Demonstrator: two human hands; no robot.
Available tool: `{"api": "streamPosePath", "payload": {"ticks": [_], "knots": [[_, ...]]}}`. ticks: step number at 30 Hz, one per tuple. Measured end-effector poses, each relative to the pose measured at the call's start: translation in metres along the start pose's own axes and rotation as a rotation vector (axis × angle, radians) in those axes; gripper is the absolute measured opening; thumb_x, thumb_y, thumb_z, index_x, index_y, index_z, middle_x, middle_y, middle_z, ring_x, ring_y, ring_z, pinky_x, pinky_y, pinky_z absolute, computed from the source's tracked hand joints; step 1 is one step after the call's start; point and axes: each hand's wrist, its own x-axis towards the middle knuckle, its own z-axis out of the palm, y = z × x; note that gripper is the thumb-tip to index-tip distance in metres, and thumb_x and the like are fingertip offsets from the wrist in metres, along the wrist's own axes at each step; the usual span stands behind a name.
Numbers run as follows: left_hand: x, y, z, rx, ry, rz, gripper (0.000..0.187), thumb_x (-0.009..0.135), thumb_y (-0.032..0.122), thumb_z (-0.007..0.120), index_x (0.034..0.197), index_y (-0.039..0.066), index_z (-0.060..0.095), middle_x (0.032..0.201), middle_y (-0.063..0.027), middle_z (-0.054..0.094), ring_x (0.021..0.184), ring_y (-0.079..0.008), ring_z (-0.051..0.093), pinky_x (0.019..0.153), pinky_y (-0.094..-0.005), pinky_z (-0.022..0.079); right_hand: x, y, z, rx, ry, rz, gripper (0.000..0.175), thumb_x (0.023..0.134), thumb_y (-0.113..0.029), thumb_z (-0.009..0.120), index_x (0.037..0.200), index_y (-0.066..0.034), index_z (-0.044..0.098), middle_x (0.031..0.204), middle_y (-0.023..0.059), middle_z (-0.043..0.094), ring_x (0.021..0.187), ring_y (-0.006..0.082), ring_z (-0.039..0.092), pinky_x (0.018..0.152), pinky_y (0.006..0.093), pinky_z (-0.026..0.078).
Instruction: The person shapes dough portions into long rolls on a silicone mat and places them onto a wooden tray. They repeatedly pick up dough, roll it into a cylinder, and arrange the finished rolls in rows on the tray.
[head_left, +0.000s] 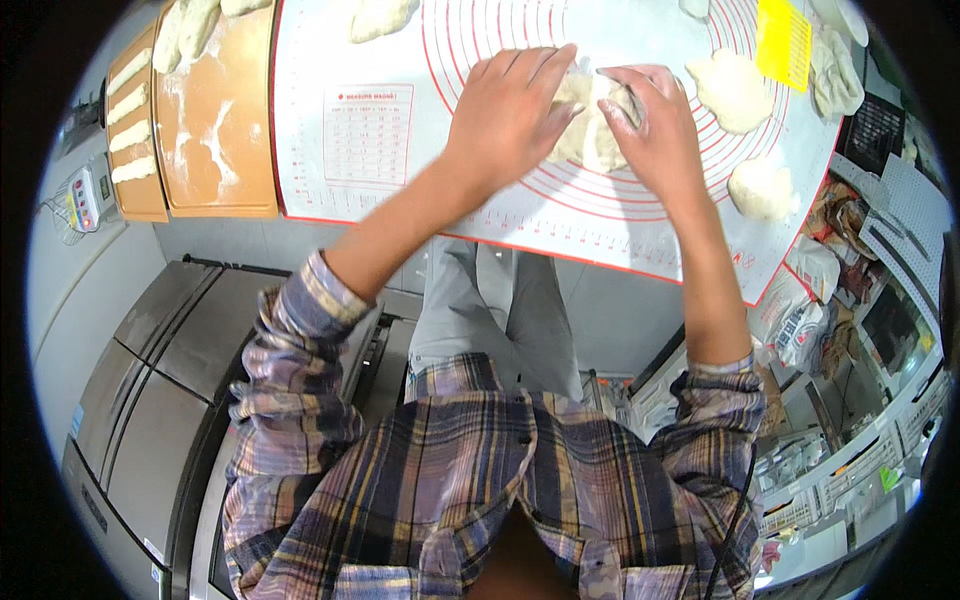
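On a white silicone pastry mat with red markings (360, 67), a piece of dough (592, 139) lies between my hands. My left hand (517, 109) rests on its left side, fingers curved over the edge. From the right, my right hand (649, 112) pinches the dough's other side between thumb and fingers. A pale strip runs down the middle of the dough; whether it is dough or light I cannot tell. To the right sit a flattened dough piece (731, 91) and a rounder one (761, 187). Another dough piece (381, 16) lies at the top left of the mat.
Left of the mat, a floured brown board (214, 142) holds dough pieces, and a narrower board (139, 199) holds several dough strips. A yellow slotted scraper (784, 45) and a crumpled cloth (834, 71) lie at the upper right. A kitchen scale (90, 195) stands far left.
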Motion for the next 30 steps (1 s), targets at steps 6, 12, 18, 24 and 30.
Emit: {"api": "streamPosePath", "payload": {"ticks": [6,12,18,24,30], "knots": [[0.032,-0.033,-0.008,-0.050,-0.298,0.146,0.034,0.086,0.023,0.076,0.115,0.008,0.069,0.101,-0.0124,0.065,0.096,-0.0340,0.063,0.085,-0.0467,0.050,0.005,0.001,-0.018,0.124,-0.270,0.070,0.024,0.091,-0.009,0.068,0.115,-0.0064,0.068,0.113,0.0121,0.065,0.107,0.0344,0.060,0.094,0.0428,0.049],[0.015,-0.031,-0.011,0.085,-0.249,0.155,0.040,0.089,0.020,0.072,0.127,0.010,0.066,0.114,-0.0129,0.066,0.107,-0.0319,0.063,0.091,-0.0446,0.050,-0.006,-0.001,-0.013,-0.149,-0.206,-0.051,0.036,0.092,-0.010,0.067,0.128,-0.0072,0.063,0.123,0.0129,0.062,0.115,0.0340,0.058,0.097,0.0457,0.048],[-0.029,-0.001,-0.004,0.140,-0.193,0.212,0.072,0.092,0.028,0.066,0.155,0.005,0.041,0.158,-0.0154,0.044,0.146,-0.0301,0.043,0.122,-0.0475,0.032,-0.044,-0.026,0.009,-0.237,-0.162,-0.127,0.063,0.093,-0.025,0.069,0.149,-0.0067,0.048,0.155,0.0135,0.045,0.143,0.0342,0.043,0.117,0.0540,0.033],[-0.035,-0.017,-0.009,0.262,-0.309,0.153,0.084,0.092,0.045,0.065,0.161,0.010,0.031,0.167,-0.0097,0.032,0.153,-0.0253,0.031,0.127,-0.0471,0.021,-0.062,-0.014,0.014,-0.347,-0.211,-0.155,0.076,0.093,-0.039,0.068,0.158,-0.0125,0.039,0.165,0.0126,0.034,0.152,0.0337,0.031,0.122,0.0607,0.022],[-0.040,-0.025,-0.023,0.405,-0.302,0.159,0.086,0.093,0.046,0.065,0.163,0.013,0.027,0.167,-0.0094,0.031,0.154,-0.0245,0.029,0.128,-0.0458,0.017,-0.080,-0.006,0.004,-0.376,-0.173,-0.140,0.079,0.092,-0.043,0.068,0.160,-0.0153,0.037,0.168,0.0103,0.031,0.153,0.0325,0.029,0.122,0.0622,0.020]]}}
